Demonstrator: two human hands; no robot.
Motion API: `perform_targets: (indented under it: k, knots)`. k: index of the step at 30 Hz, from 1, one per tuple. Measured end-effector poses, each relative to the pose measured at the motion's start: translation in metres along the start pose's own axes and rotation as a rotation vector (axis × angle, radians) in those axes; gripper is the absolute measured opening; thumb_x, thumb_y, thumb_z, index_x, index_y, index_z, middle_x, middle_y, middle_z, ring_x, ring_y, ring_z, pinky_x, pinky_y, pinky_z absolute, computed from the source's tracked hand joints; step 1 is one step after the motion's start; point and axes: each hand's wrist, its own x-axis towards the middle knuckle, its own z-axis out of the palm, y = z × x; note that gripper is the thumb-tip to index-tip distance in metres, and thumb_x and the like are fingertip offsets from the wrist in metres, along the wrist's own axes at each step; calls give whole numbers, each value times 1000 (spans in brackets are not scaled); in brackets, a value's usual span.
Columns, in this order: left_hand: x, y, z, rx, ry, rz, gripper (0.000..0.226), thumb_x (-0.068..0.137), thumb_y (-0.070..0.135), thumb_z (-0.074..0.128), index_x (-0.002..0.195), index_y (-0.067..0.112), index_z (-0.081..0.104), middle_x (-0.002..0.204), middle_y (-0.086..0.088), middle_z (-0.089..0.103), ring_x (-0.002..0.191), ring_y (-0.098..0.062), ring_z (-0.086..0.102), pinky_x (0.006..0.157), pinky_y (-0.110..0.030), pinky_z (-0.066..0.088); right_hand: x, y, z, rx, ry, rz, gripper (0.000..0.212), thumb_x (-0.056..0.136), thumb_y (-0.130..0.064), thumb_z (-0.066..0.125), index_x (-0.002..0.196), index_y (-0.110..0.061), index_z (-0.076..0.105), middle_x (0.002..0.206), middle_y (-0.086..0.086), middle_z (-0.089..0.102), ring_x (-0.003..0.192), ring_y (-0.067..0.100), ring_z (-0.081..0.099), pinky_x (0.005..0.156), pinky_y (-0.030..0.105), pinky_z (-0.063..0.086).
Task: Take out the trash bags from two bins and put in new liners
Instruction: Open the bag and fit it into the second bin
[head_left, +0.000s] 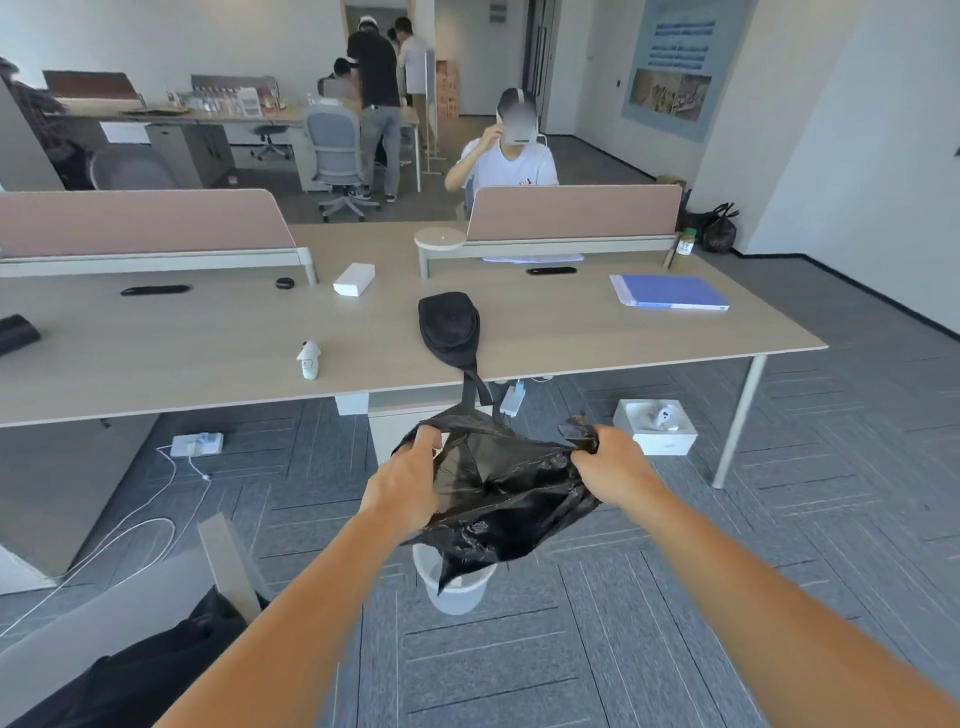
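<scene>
Both hands are on the bag (511, 501) now: the left hand (410, 480) has its fingers curled over one edge of the mouth, and the right hand (613, 467) is clenched on a bunched wad of the other edge. So one bag is pinched from two sides and stretched between them. It is thin black plastic, glossy and heavily crinkled, sagging to a pointed tail. Straight below the grip stands one bin (457, 590), round, tapered, pale translucent plastic, upright on the carpet (649, 623), and the tail dangles at its mouth; whether it reaches inside I cannot tell. Just beyond the grip runs the straight front edge of a pale wood-grain desk (623, 332), with a soft black pouch (449, 325) on it whose strap hangs over that edge towards the bag. Beyond the right hand, on the floor, is one open white box (655, 428), and further right one slim slanted desk leg (737, 421). Left of the grip lie one white power strip (197, 444) and a looping white cable (130, 535). Near the left forearm a grey chair back (228, 561) angles up. Right of the grip and nearer than it, the grey ribbed carpet offers open floor. On the desk there are one white controller (309, 358), one small white box (354, 279) and one blue folder (670, 292). Far right, in the corner, sit knotted black bags (719, 228), count unclear.
</scene>
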Motion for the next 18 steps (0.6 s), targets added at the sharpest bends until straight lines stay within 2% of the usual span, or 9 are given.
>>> perform_targets:
  k: [2,4,6,8,10,11,13,16,18]
  knots:
    - [2,-7,0,-54,-42,111,56,78,-12,48,107,34,35,106,0,53,77,-27,58,64,-34,47,0,-1,2,-4,12,13,12,92,-10,49,101,-15,56,89,5,61,73,19,56,55,28,41]
    - [7,-15,2,-76,-86,277,59,75,-17,48,86,41,42,110,6,48,81,-26,57,67,-23,43,-3,-4,4,-3,27,6,26,91,-5,48,114,-15,54,99,6,60,80,22,56,61,29,42]
    - [9,-19,2,-42,-128,310,58,78,-15,51,72,42,53,115,6,51,92,-23,61,76,-17,44,-7,-5,3,4,53,-21,45,90,2,44,130,-18,50,104,5,57,88,25,56,66,28,42]
    - [8,-19,0,34,-164,215,47,85,-9,49,93,31,71,116,2,55,101,-24,63,86,-24,51,-11,-6,1,-35,44,-110,47,89,8,42,123,-19,60,109,5,57,92,24,55,70,27,43]
    - [9,-19,1,175,-195,115,37,89,-1,45,116,16,64,117,-5,61,99,-28,62,85,-34,54,-14,-5,0,-147,-17,-214,40,85,11,44,85,-19,71,108,3,59,93,22,57,76,30,46]
    - [10,-20,1,212,-204,75,32,90,4,45,117,11,61,115,-8,63,95,-28,61,83,-36,55,-15,-3,0,-199,-49,-233,40,85,11,45,74,-19,70,105,3,58,90,22,57,75,30,47]
    - [9,-20,0,202,-217,0,27,89,16,53,114,10,60,108,-7,64,87,-25,58,78,-36,56,-18,-2,2,-285,-74,-227,32,89,2,50,78,-16,74,101,2,55,83,18,56,70,29,46]
    - [6,-12,-2,259,-274,-53,61,75,49,72,121,12,55,111,-3,59,93,-26,60,77,-37,53,-26,-7,11,-477,-23,-225,17,91,-25,53,84,-15,65,97,-1,50,81,22,57,71,38,52]
    - [4,-7,0,406,-319,-60,79,73,44,75,137,9,42,131,-8,47,110,-30,58,86,-41,50,-32,-13,17,-646,18,-224,23,89,-44,56,85,-21,55,97,-1,45,80,25,58,67,37,49]
